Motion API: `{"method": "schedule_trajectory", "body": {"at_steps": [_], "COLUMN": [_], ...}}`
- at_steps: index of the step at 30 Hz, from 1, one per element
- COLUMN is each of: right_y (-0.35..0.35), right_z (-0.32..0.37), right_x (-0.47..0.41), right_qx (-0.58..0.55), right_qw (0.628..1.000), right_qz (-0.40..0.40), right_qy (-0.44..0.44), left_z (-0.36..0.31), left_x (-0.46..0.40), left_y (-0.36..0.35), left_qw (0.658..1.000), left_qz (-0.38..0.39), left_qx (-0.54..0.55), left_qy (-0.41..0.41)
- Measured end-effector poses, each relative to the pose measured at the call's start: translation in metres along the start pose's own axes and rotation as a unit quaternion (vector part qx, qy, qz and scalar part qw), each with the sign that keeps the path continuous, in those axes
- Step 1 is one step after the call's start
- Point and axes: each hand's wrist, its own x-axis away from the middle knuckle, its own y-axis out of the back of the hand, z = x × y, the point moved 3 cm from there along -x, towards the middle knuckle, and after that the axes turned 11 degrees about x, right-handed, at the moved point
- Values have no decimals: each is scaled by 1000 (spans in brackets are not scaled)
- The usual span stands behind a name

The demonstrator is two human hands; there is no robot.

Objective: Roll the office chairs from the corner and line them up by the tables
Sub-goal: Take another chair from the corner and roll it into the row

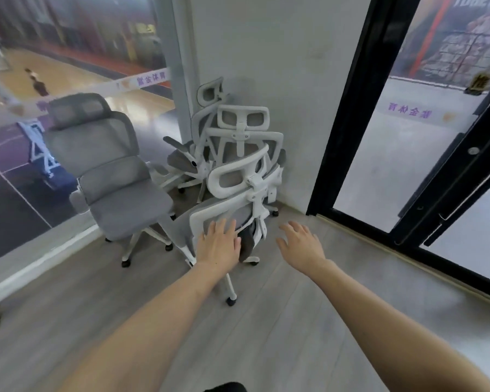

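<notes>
Several white-framed grey mesh office chairs crowd the room's corner. The nearest chair [232, 199] has its back toward me, its white frame and headrest tilted. My left hand [219, 243] lies flat with spread fingers against the lower back of that chair. My right hand [300, 244] hovers open just to the right of the chair, touching nothing. Behind it stand two more chairs [244, 128] pushed against the wall. A separate grey chair [108, 171] faces me at the left, by the glass.
A glass wall [40, 80] runs along the left, a white wall [280, 52] closes the corner, and a black-framed glass door [351, 108] stands at the right. Grey wood-look floor [266, 321] stretches toward me. Chair casters [231, 301] stick out near my arms.
</notes>
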Motion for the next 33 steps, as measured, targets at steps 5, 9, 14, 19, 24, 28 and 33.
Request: {"method": "schedule_trajectory", "body": {"at_steps": [5, 9, 14, 19, 24, 28, 33], "right_y": [-4, -15, -24, -34, -49, -66, -77], "right_z": [-30, -44, -55, -64, -72, -80, -87], "right_x": [-74, -141, -217, -285, -339, -373, -387], "right_qx": [1, -3, 8, 33, 79, 100, 120], "right_qw": [999, 997, 993, 986, 968, 953, 933], "right_qz": [15, 24, 49, 96, 150, 163, 156], "right_qy": [50, 71, 105, 131, 184, 235, 301], "left_z": [-11, -13, -6, -3, -12, -17, -38], "left_x": [-56, -107, -174, -219, -232, -237, -237], "left_y": [-12, -21, -40, -66, -89, -100, -102], "left_qw": [998, 996, 989, 977, 960, 947, 919], "left_qz": [6, 11, 31, 54, 52, 31, 20], "left_qx": [2, 11, 50, 75, 84, 47, 39], "left_qy": [59, 86, 136, 192, 261, 315, 391]}}
